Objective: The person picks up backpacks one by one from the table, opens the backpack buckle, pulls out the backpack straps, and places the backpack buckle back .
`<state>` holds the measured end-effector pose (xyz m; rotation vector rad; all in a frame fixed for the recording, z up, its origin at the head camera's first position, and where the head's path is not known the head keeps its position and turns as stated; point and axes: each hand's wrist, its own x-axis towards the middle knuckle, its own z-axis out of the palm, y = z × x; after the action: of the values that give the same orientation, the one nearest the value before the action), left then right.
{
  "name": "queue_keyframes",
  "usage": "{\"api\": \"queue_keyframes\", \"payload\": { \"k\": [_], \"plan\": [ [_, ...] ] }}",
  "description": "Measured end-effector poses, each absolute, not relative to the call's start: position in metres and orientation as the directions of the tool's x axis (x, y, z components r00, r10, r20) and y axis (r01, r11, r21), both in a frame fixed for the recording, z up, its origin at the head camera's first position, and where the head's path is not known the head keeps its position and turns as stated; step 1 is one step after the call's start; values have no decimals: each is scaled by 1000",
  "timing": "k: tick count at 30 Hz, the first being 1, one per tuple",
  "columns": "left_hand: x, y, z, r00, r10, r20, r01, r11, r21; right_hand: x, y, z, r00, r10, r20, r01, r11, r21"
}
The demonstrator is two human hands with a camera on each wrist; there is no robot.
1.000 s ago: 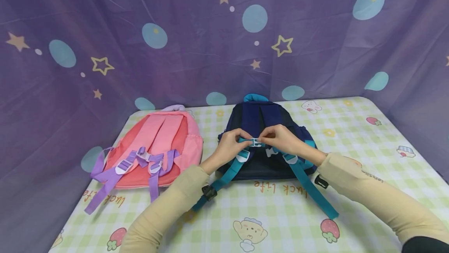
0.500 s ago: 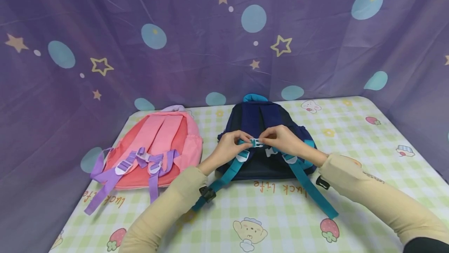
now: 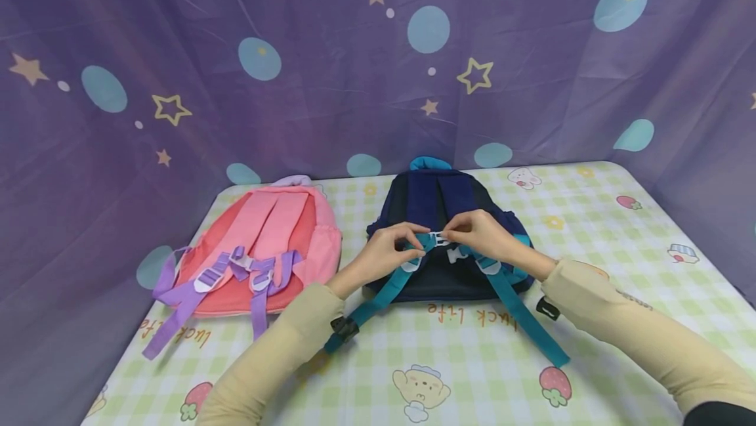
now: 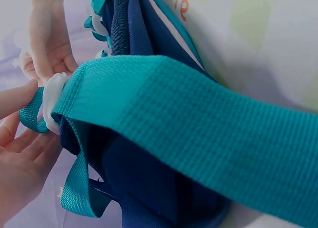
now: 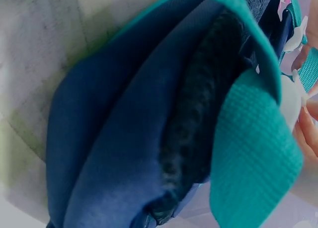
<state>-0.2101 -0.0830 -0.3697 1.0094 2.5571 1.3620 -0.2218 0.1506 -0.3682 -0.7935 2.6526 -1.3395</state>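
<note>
A dark blue backpack (image 3: 407, 281) with teal straps lies back side up in the head view. My right hand (image 3: 484, 234) pinches a small white plastic buckle (image 3: 439, 239) above the pack's middle. My left hand (image 3: 384, 254) is just left of it, thumb and fingertips parted around a short teal strap (image 3: 429, 241) that runs to the buckle. Just below my right hand hangs another white buckle piece (image 3: 456, 255). A white strap adjuster (image 4: 52, 101) and teal webbing (image 4: 149, 94) fill much of the left wrist view. The right wrist view mostly shows the pack's side (image 5: 114, 123).
A pink backpack (image 3: 321, 242) with purple straps lies to the left. Two long teal straps (image 3: 528, 321) trail toward the front across the checked tablecloth (image 3: 354, 386). A purple curtain (image 3: 331, 85) hangs behind the table.
My left thumb and fingertips have parted from their pinch on the teal strap, and that hand has drawn slightly back. My right hand, still on the buckle, has shifted slightly right.
</note>
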Motion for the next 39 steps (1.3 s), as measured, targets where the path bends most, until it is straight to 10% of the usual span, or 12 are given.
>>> {"api": "queue_keyframes", "payload": {
  "k": [39],
  "plan": [
    [-210, -70, -370, -795, 494, 353, 599, 542, 590, -218, 146, -365, -840, -502, 204, -446, 426, -787]
  ]
}}
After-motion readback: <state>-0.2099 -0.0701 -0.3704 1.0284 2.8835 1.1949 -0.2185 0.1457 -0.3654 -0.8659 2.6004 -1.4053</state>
